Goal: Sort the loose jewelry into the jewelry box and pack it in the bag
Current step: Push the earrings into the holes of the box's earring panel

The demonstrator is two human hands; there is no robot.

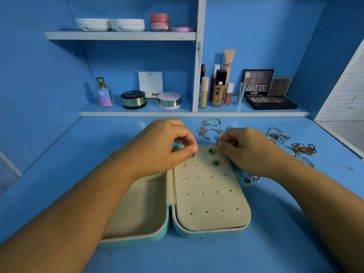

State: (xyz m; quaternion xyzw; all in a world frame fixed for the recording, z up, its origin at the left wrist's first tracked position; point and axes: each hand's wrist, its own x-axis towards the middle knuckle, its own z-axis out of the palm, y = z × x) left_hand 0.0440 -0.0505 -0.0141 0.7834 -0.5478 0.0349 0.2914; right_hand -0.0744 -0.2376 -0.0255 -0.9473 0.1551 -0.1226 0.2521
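Pinching one small earring (193, 154): left hand (163, 142); right hand (248, 148) curled, grip unclear; two green earrings (212, 151) on jewelry box (206, 194).

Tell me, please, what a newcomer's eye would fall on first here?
The open jewelry box at centre, with two green earrings set at the top of its cream panel. The left hand pinches a small earring beside them, the right hand curls at the panel's far edge; tangled chains lie to the right.
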